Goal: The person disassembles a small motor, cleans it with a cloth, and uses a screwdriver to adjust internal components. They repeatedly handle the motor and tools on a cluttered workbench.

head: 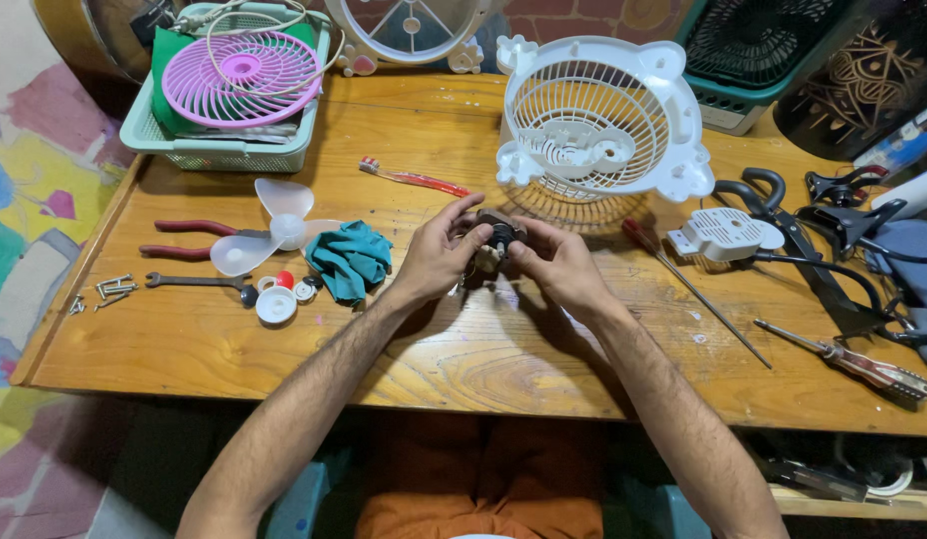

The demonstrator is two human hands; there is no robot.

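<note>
Wooden table (483, 369); both hands' grip half-hides small dark motor (500, 238).

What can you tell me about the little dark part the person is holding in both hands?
The small dark part looks like a compact motor: a blackish round body with a paler piece beneath. It is held just above the wooden table, in front of the white fan guard. The left hand and right hand pinch it from either side with their fingertips. Finer details are hidden by the fingers.

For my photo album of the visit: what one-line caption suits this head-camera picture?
Both hands, left hand and right hand, grip a small dark motor above a wooden table strewn with fan parts.
</note>
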